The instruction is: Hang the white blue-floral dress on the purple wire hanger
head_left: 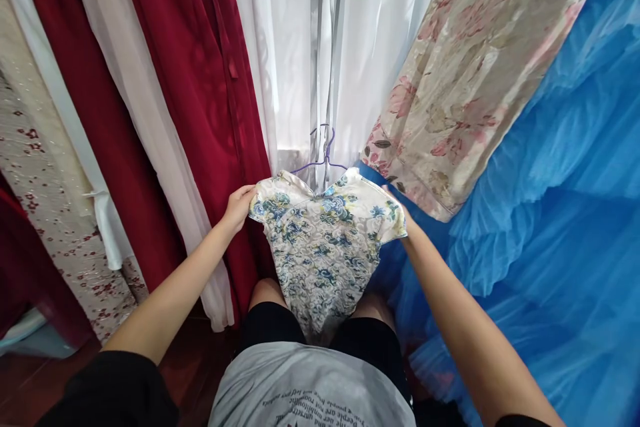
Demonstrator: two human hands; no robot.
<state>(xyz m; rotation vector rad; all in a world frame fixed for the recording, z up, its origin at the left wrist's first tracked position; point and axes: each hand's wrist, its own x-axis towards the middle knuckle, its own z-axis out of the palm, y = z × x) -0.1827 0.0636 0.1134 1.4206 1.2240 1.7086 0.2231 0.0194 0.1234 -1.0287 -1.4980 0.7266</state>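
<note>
A: Largest first?
B: Blue tulle (pixel 565 227), 3 o'clock, spilling in tiers. Dark red cloth (pixel 185 67), 10 to 11 o'clock; white cloth (pixel 380 33), 12 o'clock. Long folds suggest they hang from above the view.
A: Next down?
B: Pink-flowered cloth (pixel 450 87), 1 o'clock, slanting.
A: And the piece in hand?
B: Patterned garment (pixel 325 247), dial centre, in front of the knees, neckline toward 12. Spread between both hands, probably to keep its shoulders level and front flat.
A: Support?
B: Purple hanger (pixel 327 159) at the neckline, arms running into the shoulders, presumably holding their shape. Hook up; whether it catches anything, unclear.
A: Hands?
B: Left hand (pixel 241 207), 10 o'clock of the garment: pinched on the sleeve edge. Right hand (pixel 408 217), 2 o'clock: at the other sleeve, fingers mostly hidden; cannot tell how closed.
</note>
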